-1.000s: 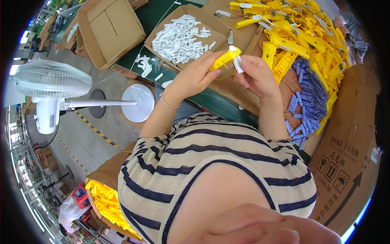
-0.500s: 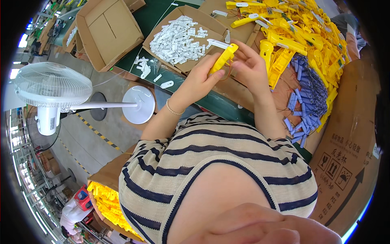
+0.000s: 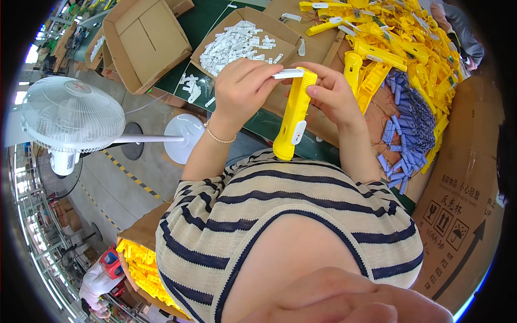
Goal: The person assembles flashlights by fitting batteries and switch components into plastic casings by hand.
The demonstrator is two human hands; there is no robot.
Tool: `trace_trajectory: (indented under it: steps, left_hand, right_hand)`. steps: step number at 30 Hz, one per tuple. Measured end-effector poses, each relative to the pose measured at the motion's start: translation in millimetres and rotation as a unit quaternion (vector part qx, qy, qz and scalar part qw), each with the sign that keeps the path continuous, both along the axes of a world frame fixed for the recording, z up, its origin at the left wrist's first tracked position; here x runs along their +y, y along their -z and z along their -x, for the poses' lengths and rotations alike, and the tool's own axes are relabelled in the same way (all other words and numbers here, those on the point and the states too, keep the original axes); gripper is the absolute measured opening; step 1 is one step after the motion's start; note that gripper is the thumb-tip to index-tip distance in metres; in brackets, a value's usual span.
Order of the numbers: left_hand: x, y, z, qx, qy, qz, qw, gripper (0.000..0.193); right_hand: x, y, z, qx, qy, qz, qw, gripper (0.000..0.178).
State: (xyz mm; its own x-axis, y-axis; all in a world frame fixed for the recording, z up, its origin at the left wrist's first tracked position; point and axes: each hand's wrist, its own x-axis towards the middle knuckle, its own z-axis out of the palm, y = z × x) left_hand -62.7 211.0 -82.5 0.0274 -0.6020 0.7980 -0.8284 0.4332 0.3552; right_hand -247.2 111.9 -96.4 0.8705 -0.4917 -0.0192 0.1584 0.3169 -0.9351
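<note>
Both hands are being held close together but apart, the left hand (image 3: 237, 91) being clamped on a white plastic strip (image 3: 288, 74), the right hand (image 3: 336, 96) on a yellow torch housing (image 3: 293, 110). Beyond them on the green bench (image 3: 200, 24), white parts (image 3: 231, 48) are being held in a cardboard tray (image 3: 283, 44), its near edge being partly hidden by the left hand. The right side is being taken up by heaped yellow housings (image 3: 414, 48) and blue cylinders (image 3: 409, 126). The strip's left end is being pinched; the housing's upper end is being gripped by thumb and fingers, partly hidden. The housing is being held before the chest, its long axis running slightly aslant, its broader end being pointed toward the striped top (image 3: 291, 185). The strip is being held crosswise at the upper end; whether it is being seated cannot be told.
</note>
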Motion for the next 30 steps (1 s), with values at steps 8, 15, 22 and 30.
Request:
trace_trajectory:
  steps: [8, 15, 22, 30]
  left_hand:
    - [4.3, 10.2, 18.2, 0.055, 0.098, -0.072, 0.991, 0.028]
    - [1.1, -1.2, 12.7, 0.492, 0.340, -0.316, 0.737, 0.067]
    - [8.3, 19.0, 33.1, 0.448, 0.245, -0.342, 0.789, 0.054]
    - [4.2, 28.0, 26.7, 0.472, 0.205, -0.278, 0.811, 0.035]
  right_hand:
    - [2.2, -0.5, -2.0, -0.095, 0.057, -0.114, 0.987, 0.045]
    - [5.8, -4.3, -8.5, -0.102, -0.030, -0.103, 0.989, 0.043]
    - [5.3, -8.1, -18.7, -0.002, 0.219, 0.051, 0.975, 0.047]
    - [12.0, 8.9, -17.0, 0.077, 0.239, 0.213, 0.944, 0.020]
